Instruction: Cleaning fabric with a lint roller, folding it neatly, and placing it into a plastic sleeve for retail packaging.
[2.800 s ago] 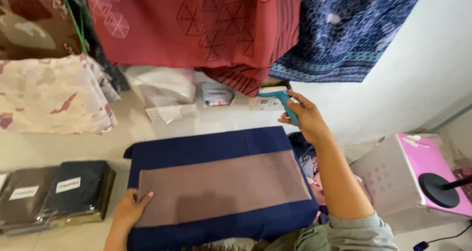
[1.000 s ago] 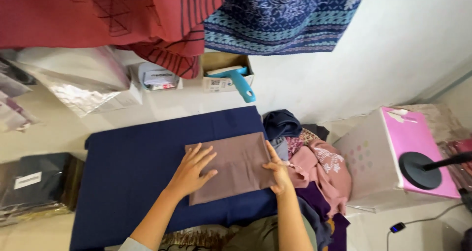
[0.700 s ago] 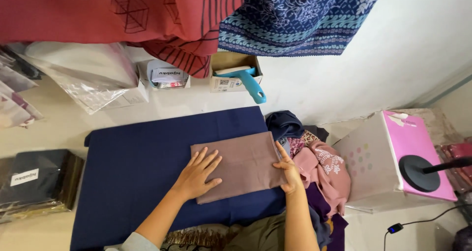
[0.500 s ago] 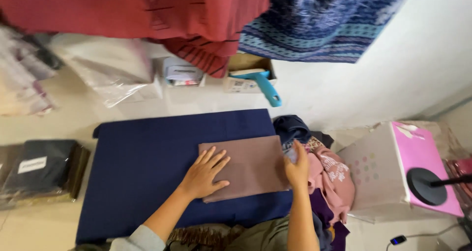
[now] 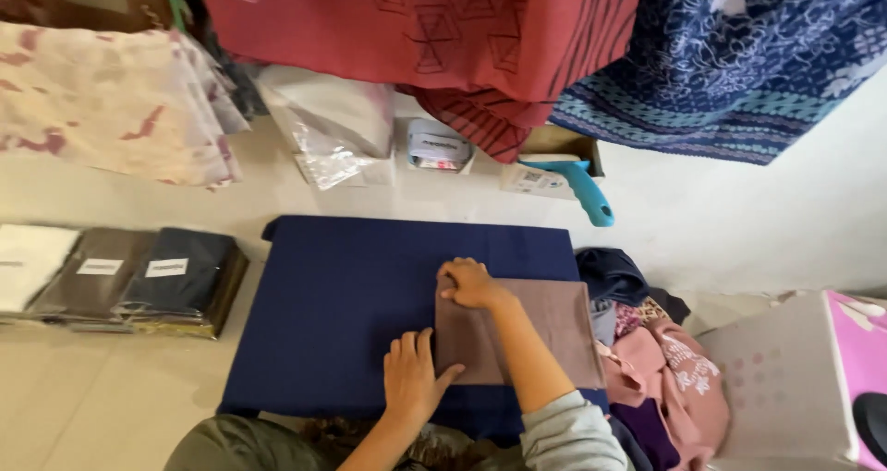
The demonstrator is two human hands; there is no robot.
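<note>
Seen from overhead, a person folds a flat, taupe-brown rectangle of cloth (image 5: pixel 545 328) lying on the right half of a dark navy fabric mat (image 5: pixel 351 295) spread on a pale tiled floor (image 5: pixel 120 406). The left hand (image 5: pixel 414 379) lies palm down at the cloth's 7 o'clock corner, its fingers together and pointing to 12 o'clock on the mat, the thumb splayed onto the cloth's edge. The right hand (image 5: pixel 469 283), its grey-sleeved forearm crossing the cloth, sits at the 11 o'clock corner with fingers curled narrowly over the folded edge, pinching it. At 3 o'clock from the cloth, touching the mat, lies a heap of loose garments in pink, purple and dark blue (image 5: pixel 661 369); beyond it stands a white perforated plastic box with a pink top (image 5: pixel 795 379). At 9 o'clock from the mat, a row of folded fabrics in clear wrappers (image 5: pixel 120 282) rests on the floor. At 12 o'clock, a small cardboard box with a turquoise-handled tool (image 5: pixel 568 171) stands beneath hanging red patterned cloth (image 5: pixel 425 28) and blue patterned cloth (image 5: pixel 748 55).
</note>
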